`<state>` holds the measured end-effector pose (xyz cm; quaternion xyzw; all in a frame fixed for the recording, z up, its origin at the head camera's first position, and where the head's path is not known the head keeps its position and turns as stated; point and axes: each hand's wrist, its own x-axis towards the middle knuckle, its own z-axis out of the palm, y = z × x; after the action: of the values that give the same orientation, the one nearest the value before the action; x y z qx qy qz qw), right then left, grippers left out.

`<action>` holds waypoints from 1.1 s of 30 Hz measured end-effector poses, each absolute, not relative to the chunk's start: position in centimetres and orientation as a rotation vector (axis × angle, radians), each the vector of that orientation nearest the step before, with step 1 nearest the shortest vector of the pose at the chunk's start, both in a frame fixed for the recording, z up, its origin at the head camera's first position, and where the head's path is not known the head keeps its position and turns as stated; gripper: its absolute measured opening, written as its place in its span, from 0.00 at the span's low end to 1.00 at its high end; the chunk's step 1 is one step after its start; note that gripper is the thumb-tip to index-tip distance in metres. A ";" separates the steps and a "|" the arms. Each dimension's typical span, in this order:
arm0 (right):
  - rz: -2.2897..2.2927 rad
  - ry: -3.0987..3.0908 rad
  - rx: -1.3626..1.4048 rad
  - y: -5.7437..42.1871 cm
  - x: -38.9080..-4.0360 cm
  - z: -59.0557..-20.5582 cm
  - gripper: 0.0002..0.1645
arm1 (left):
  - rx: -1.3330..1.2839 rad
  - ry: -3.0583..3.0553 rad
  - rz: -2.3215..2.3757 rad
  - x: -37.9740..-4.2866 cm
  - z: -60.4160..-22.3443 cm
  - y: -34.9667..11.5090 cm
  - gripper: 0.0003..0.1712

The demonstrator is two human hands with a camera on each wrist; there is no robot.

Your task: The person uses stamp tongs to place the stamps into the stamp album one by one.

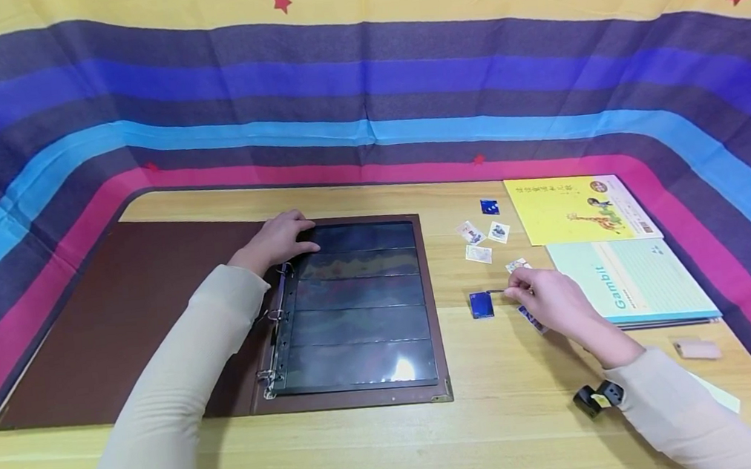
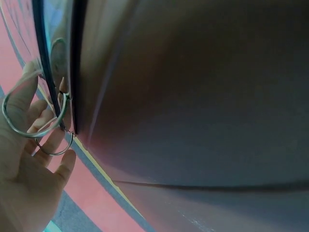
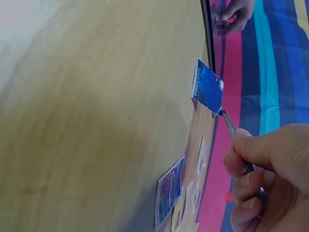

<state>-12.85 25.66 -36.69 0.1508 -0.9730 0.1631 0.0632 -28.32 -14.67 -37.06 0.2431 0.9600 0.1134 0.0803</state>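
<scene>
My right hand [image 1: 552,305] pinches a pair of metal tweezers [image 3: 230,126] between thumb and fingers. At the tweezers' tips is a blue stamp [image 3: 207,88], held by one corner and tilted in the right wrist view. My left hand [image 1: 277,239] lies at the upper inner corner of a black pocket page [image 1: 357,292], near the top ring, its fingers loosely extended. In the left wrist view, metal rings [image 2: 34,134] overlap the left fingers. The page sits in an open brown ring binder [image 1: 172,282]. Under the right hand lies another dark stamp [image 1: 532,319].
Several loose stamps [image 1: 471,232] lie right of the binder. A yellow booklet [image 1: 574,206] and a Gambit notebook [image 1: 634,279] are at the right, with a pinkish block [image 1: 697,349] in front. A striped cloth [image 1: 362,79] hangs behind the table.
</scene>
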 end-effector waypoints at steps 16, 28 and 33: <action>0.537 -2.922 0.459 25.1 -13.7 -35.6 0.03 | 0.707 2.865 0.392 -28.6 -37.2 -14.6 0.27; 0.639 -2.901 0.538 22.7 -16.6 -33.2 0.05 | 0.731 2.858 0.387 -28.5 -37.0 -14.7 0.21; 0.711 -2.896 0.550 20.9 -18.8 -32.5 0.07 | 0.769 2.853 0.390 -28.6 -37.1 -14.5 0.20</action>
<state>-18.78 20.91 -32.48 0.1812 -0.9536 0.2343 0.0546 -28.64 -14.52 -37.10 0.2570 0.9542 0.1304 0.0803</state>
